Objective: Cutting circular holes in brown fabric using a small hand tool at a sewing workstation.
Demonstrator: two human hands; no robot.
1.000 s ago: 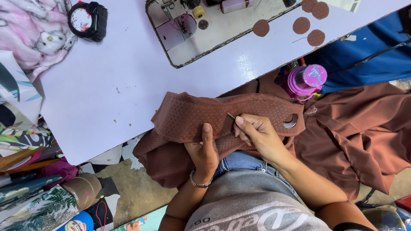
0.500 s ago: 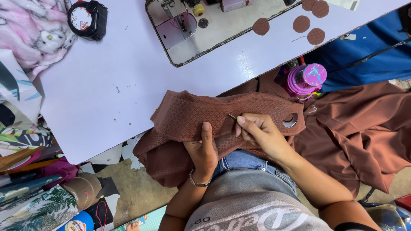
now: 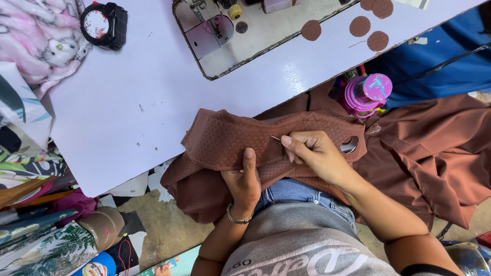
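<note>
Little has shifted since the earlier frames: the right hand (image 3: 314, 153) has edged a touch along the brown patterned fabric (image 3: 230, 140), fingers still pinched shut on a thin needle (image 3: 276, 138) whose tip points left. Left hand (image 3: 245, 181), wearing a bracelet (image 3: 238, 220), clamps the folded cloth, thumb pressed flat on top and fingers tucked beneath. That fabric lies at the near edge of the white table (image 3: 128, 117), draping into the lap, with a round hole (image 3: 350, 144) cut near its right end. Behind it sits the sewing machine plate (image 3: 266, 36) set into the table. Three brown fabric circles (image 3: 311, 29) lie beside the plate. A black watch with a red-and-white face (image 3: 104, 24) rests at the far left. A pink bottle (image 3: 365, 92) stands past the table edge, above more brown cloth (image 3: 434, 153).
</note>
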